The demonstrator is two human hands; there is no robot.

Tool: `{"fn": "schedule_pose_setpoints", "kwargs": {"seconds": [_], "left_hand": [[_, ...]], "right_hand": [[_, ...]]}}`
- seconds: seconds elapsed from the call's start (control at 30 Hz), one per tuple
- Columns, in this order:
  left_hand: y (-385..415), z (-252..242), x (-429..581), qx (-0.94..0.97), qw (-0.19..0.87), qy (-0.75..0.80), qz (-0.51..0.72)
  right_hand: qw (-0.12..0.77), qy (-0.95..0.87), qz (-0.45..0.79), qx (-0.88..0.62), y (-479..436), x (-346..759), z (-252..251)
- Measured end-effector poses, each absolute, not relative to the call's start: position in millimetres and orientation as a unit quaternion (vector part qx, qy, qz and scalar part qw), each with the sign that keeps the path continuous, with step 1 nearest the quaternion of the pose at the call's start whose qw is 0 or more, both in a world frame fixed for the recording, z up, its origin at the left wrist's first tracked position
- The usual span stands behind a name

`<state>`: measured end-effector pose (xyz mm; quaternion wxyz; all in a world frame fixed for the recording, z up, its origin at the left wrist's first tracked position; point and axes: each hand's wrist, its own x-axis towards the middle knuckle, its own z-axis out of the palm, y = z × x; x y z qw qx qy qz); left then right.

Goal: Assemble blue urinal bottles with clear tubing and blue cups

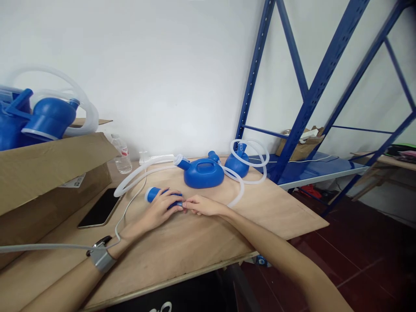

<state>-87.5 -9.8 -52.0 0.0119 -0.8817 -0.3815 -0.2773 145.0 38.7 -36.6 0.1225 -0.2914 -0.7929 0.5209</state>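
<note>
My left hand [165,203] is closed around a blue plastic funnel-shaped cup [151,194], which lies on its side low over the wooden table with its pale wide rim to the left. At the narrow end of that cup, my right hand [196,204] pinches with its fingertips; what sits between them is mostly hidden. Just behind both hands stands a blue plastic urinal bottle [204,174] with a moulded handle and a capped spout. A translucent white hose [241,190] curves past the bottle on the right and passes behind my right forearm.
Another blue bottle [236,165] with a coiled hose stands at the back right. To the left are a cardboard box [55,173] holding blue parts, a phone [100,208] and a water bottle [122,157]. A white cable [129,203] crosses my left wrist. Blue metal shelving [312,95] rises on the right.
</note>
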Motion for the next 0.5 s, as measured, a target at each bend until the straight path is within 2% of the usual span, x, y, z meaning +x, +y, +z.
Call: {"fn": "schedule_pose_setpoints", "kwargs": {"seconds": [0.5], "left_hand": [[-6,-64,-85,-0.89,0.078,-0.321,-0.313]], "right_hand": [[0.126,-0.789,0.552,-0.238,42,144,-46]]}}
